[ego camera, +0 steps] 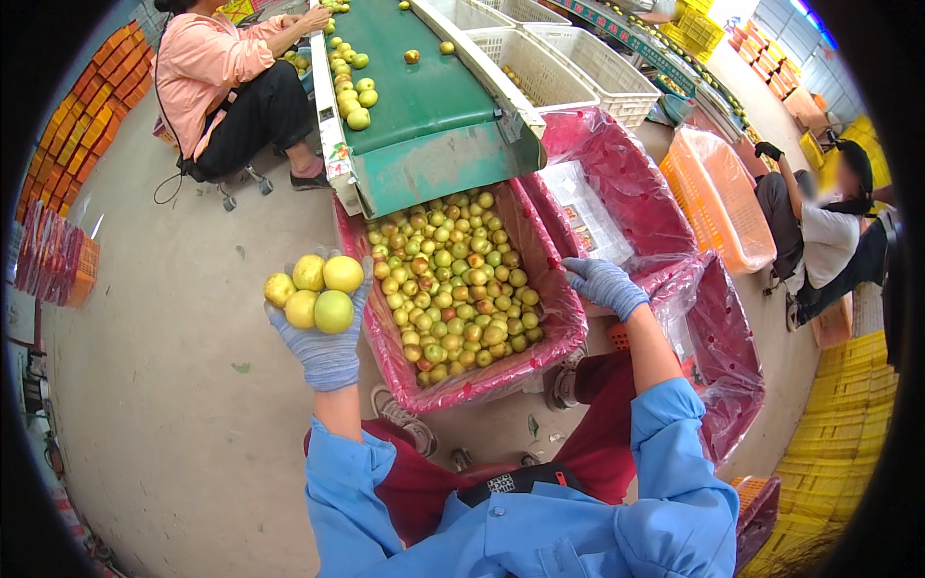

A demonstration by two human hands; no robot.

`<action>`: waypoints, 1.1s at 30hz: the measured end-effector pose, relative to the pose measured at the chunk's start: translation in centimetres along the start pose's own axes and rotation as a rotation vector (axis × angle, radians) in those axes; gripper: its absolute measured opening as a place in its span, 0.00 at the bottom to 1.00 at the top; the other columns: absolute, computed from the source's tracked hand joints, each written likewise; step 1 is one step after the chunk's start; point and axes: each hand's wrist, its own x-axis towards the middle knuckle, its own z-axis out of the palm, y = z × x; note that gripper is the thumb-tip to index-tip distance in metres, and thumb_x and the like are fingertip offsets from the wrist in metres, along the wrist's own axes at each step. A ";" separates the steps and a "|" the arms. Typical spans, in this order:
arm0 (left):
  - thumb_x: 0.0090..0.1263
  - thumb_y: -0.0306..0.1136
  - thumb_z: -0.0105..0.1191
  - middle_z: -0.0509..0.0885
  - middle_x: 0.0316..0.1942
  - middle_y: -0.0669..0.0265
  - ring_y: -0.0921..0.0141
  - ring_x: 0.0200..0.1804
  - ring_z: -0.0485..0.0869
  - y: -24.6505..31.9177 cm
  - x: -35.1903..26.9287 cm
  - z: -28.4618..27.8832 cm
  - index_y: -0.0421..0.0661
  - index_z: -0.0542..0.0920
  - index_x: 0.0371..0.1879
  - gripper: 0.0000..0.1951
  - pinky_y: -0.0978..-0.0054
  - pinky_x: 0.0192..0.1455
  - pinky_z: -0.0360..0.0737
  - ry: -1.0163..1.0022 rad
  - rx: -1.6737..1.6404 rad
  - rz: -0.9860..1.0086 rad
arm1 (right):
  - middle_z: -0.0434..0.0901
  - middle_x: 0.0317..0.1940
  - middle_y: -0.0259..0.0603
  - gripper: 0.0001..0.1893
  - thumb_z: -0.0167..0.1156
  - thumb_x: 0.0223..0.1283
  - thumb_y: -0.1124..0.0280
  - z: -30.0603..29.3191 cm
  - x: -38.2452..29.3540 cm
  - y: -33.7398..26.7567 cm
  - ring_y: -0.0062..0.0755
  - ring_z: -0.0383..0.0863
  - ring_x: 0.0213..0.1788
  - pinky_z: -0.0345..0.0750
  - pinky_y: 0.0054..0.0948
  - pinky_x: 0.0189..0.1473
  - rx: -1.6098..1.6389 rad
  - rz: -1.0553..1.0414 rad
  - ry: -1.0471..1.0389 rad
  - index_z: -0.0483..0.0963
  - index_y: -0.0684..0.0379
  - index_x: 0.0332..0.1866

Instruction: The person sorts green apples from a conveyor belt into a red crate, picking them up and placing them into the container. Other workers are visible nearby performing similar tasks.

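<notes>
Several round yellow-green fruits, apparently jujubes [320,292], rest on the upturned palm and fingers of my left hand [321,354], which wears a blue-grey knit glove. It is raised left of a crate lined with pink plastic film [470,386]. Many smaller-looking fruits [455,289], some with reddish-brown patches, fill that crate beneath the end of a green conveyor belt [426,87]. My right hand [605,284], gloved alike, is near the crate's right rim with thumb and fingers apart. Nothing shows in it; whether it touches the rim I cannot tell.
Two more film-lined crates stand to the right, one with newspaper [585,213] inside. Beyond is an orange crate [712,199]. White crates [538,65] line the conveyor. One person [217,79] sits left of the belt, another [824,224] at far right. Yellow crates [831,433] are stacked nearby.
</notes>
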 end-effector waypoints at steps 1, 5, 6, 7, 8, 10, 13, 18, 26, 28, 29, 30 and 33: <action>0.66 0.55 0.42 0.77 0.49 0.60 0.58 0.56 0.72 0.0 0.0 -0.1 0.52 0.75 0.45 0.21 0.35 0.63 0.60 0.039 -0.016 0.008 | 0.80 0.44 0.52 0.21 0.49 0.64 0.55 0.1 0.0 0.0 0.50 0.79 0.48 0.74 0.42 0.53 0.020 -0.009 0.008 0.71 0.51 0.58; 0.66 0.57 0.41 0.77 0.50 0.59 0.57 0.57 0.72 0.2 -0.3 0.2 0.53 0.76 0.45 0.22 0.36 0.62 0.62 0.103 0.038 0.021 | 0.80 0.41 0.52 0.17 0.50 0.62 0.58 2.2 0.2 -0.8 0.51 0.79 0.47 0.75 0.43 0.50 0.017 -0.089 0.040 0.73 0.51 0.53; 0.66 0.57 0.41 0.77 0.51 0.59 0.56 0.57 0.72 0.4 -0.3 0.4 0.54 0.76 0.45 0.22 0.37 0.61 0.62 0.135 0.067 0.030 | 0.80 0.40 0.51 0.16 0.51 0.61 0.57 3.5 0.1 -1.5 0.50 0.79 0.46 0.76 0.43 0.49 0.055 -0.117 0.048 0.74 0.52 0.51; 0.66 0.58 0.41 0.77 0.51 0.60 0.56 0.58 0.72 0.5 -0.3 0.5 0.54 0.76 0.45 0.22 0.38 0.61 0.63 0.186 0.067 0.051 | 0.80 0.42 0.50 0.17 0.53 0.60 0.57 4.7 0.1 -1.9 0.50 0.79 0.47 0.75 0.43 0.49 0.023 -0.198 -0.061 0.74 0.51 0.51; 0.66 0.58 0.40 0.77 0.51 0.60 0.56 0.58 0.72 0.6 -0.3 0.7 0.55 0.75 0.45 0.22 0.38 0.61 0.63 0.225 0.053 0.068 | 0.79 0.44 0.49 0.16 0.53 0.60 0.58 5.7 0.4 -2.3 0.49 0.79 0.48 0.75 0.43 0.50 -0.047 -0.203 -0.225 0.74 0.51 0.50; 0.65 0.58 0.42 0.77 0.51 0.61 0.57 0.56 0.73 0.9 -0.4 1.0 0.55 0.74 0.46 0.22 0.39 0.61 0.64 0.234 0.036 0.070 | 0.77 0.46 0.48 0.17 0.53 0.59 0.61 7.3 1.7 -2.9 0.50 0.78 0.48 0.75 0.43 0.51 -0.078 -0.363 -0.230 0.74 0.53 0.51; 0.66 0.55 0.43 0.77 0.50 0.61 0.58 0.54 0.74 1.4 -0.2 1.4 0.55 0.74 0.46 0.20 0.39 0.61 0.64 0.248 0.025 0.099 | 0.76 0.47 0.49 0.17 0.54 0.57 0.64 8.7 5.6 -3.7 0.51 0.78 0.49 0.75 0.44 0.50 -0.125 -0.267 -0.242 0.73 0.56 0.52; 0.68 0.51 0.44 0.77 0.50 0.61 0.60 0.54 0.73 2.0 0.1 1.2 0.51 0.73 0.46 0.18 0.36 0.61 0.63 0.235 0.025 0.143 | 0.70 0.54 0.52 0.15 0.50 0.60 0.69 10.5 12.6 -4.2 0.49 0.79 0.50 0.78 0.43 0.49 -0.286 -0.151 -0.119 0.71 0.58 0.51; 0.69 0.51 0.44 0.73 0.56 0.59 0.59 0.57 0.71 3.0 0.4 -0.1 0.51 0.71 0.50 0.19 0.34 0.62 0.61 0.133 0.032 0.174 | 0.69 0.57 0.55 0.22 0.50 0.60 0.64 14.6 16.0 -2.8 0.51 0.77 0.54 0.76 0.44 0.53 -0.190 0.222 -0.220 0.66 0.57 0.60; 0.69 0.52 0.45 0.73 0.57 0.59 0.59 0.58 0.71 3.1 0.9 -0.6 0.51 0.71 0.50 0.20 0.34 0.62 0.60 0.245 0.282 0.258 | 0.73 0.53 0.56 0.23 0.53 0.57 0.63 14.3 15.8 -2.5 0.52 0.77 0.52 0.75 0.42 0.53 -0.133 0.202 -0.254 0.67 0.57 0.58; 0.68 0.52 0.45 0.73 0.57 0.59 0.59 0.59 0.71 3.2 1.0 -0.7 0.52 0.72 0.50 0.20 0.34 0.63 0.60 0.246 0.379 0.267 | 0.74 0.51 0.56 0.23 0.55 0.56 0.63 13.6 15.6 -2.5 0.53 0.77 0.52 0.75 0.41 0.53 -0.045 0.146 -0.245 0.68 0.58 0.57; 0.68 0.52 0.45 0.73 0.57 0.59 0.59 0.59 0.70 3.3 1.2 -0.8 0.52 0.72 0.49 0.20 0.34 0.63 0.59 0.254 0.302 0.273 | 0.76 0.49 0.57 0.24 0.57 0.54 0.63 12.8 15.1 -2.6 0.54 0.77 0.51 0.75 0.40 0.52 0.011 0.082 -0.221 0.68 0.58 0.57; 0.67 0.52 0.46 0.73 0.57 0.60 0.59 0.59 0.70 3.4 1.4 -1.0 0.52 0.73 0.48 0.19 0.34 0.64 0.58 0.232 0.129 0.246 | 0.79 0.40 0.52 0.26 0.63 0.49 0.71 9.0 12.8 -3.7 0.42 0.81 0.42 0.78 0.32 0.45 0.574 0.010 -0.181 0.68 0.60 0.57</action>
